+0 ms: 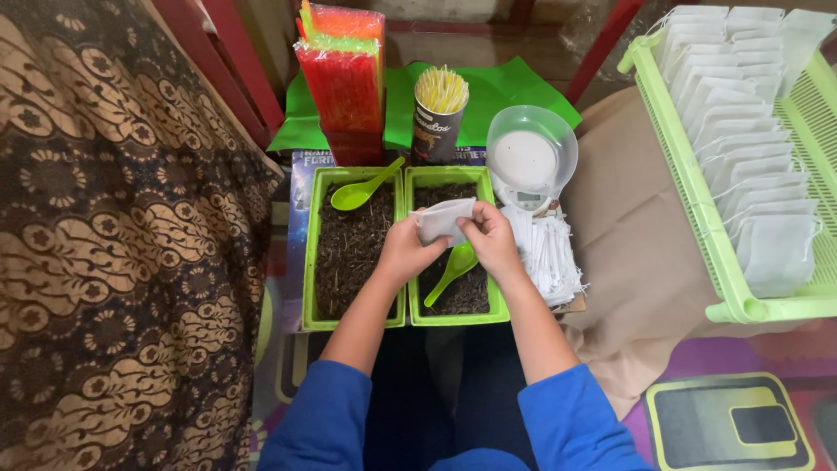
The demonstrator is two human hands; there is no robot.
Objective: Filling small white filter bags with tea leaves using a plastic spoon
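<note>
Both hands, left hand (pixel 403 251) and right hand (pixel 490 237), pinch a small white filter pouch (pixel 443 220) by its edges above the right green tray (pixel 498 307); it looks light, limp and easily torn.

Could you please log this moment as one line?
left hand: holds white pouch | right hand: holds pouch | below: right green tray, spoon

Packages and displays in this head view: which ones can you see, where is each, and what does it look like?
Straw pack: clear wrap of red, orange and green straws, upright behind the left green tray.
Paper cup: dark and printed, holding pale sticks, behind the right tray.
Kitchen scale: white with a small screen, under a clear bowl, right of the cup.
Small white pouch: held by the left hand and right hand.
</note>
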